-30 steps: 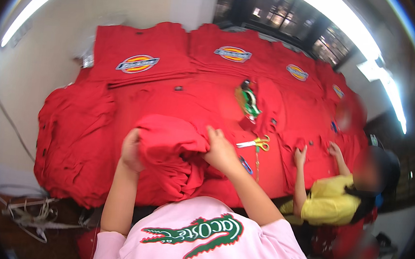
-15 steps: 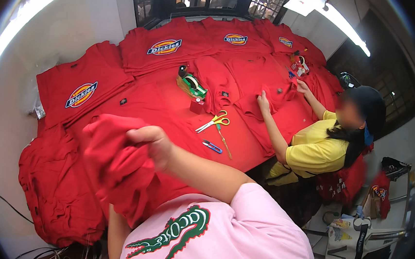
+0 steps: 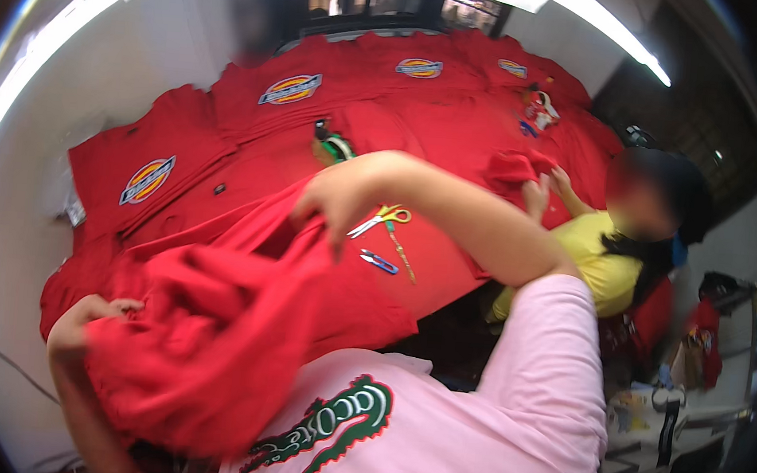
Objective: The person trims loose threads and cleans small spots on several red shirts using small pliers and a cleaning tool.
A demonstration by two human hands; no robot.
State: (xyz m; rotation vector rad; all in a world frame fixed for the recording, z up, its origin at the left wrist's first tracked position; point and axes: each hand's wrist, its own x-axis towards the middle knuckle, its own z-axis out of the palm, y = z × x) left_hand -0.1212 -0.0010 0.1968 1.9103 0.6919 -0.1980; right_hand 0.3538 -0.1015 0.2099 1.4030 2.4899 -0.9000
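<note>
A bunched red shirt (image 3: 201, 338) is stretched between my hands above the near side of the table, blurred by motion. My right hand (image 3: 342, 196) pinches its upper edge, with the forearm reaching across from the right. At the lower left, my left hand (image 3: 83, 324) grips the other side, its fingers partly hidden by the cloth. Just beyond my right wrist lie yellow-handled scissors (image 3: 382, 222) and blue thread snips (image 3: 379, 261). Partly behind my right hand stands a green tape dispenser (image 3: 332, 146).
Red shirts with printed badges, one a near-left shirt (image 3: 147, 180), line the table's far side. To the right, a co-worker in a yellow top (image 3: 607, 268) holds red cloth (image 3: 519, 168). A second tape dispenser (image 3: 544, 114) sits at the far right.
My right hand has swung right and upward, spreading the shirt. My left hand has come into sight at the lower left. The co-worker has gathered and lifted their cloth.
</note>
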